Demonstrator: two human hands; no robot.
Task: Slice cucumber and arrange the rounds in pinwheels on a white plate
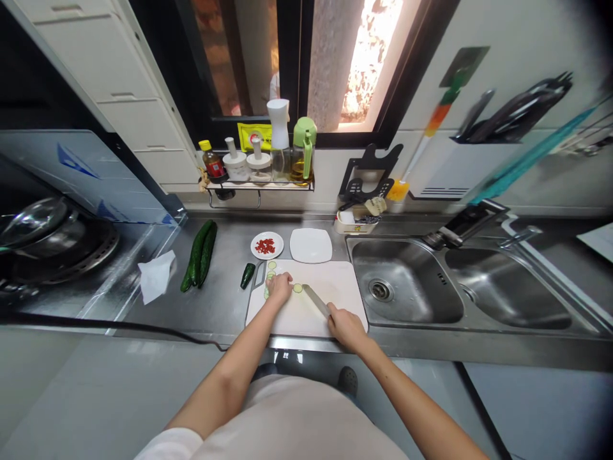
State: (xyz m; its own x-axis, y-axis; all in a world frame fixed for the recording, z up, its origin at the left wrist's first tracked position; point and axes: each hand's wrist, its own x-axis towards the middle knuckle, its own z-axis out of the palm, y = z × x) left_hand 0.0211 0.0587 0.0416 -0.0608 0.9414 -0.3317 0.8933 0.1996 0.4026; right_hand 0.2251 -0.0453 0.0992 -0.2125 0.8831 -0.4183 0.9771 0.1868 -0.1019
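My right hand [345, 324] is wrapped round the handle of a kitchen knife [317, 301], its blade lying low over the white cutting board [342, 281]. Close to the blade tip is a pale cucumber slice [297, 288]. At the board's left side, my left hand [280, 289] is closed over cucumber slices, partly hiding them; its fingertips are hard to see. Another cucumber slice [272, 264] lies just beyond it. A short dark green cucumber end [248, 275] rests on the counter left of the board.
Behind the board stand a plate of chopped red pieces [266, 246] and a white square plate [311, 245]. Two whole cucumbers [199, 255] and a crumpled paper towel [157, 276] lie left. A double sink [407, 281] is at right; a condiment shelf [261, 186] hangs above.
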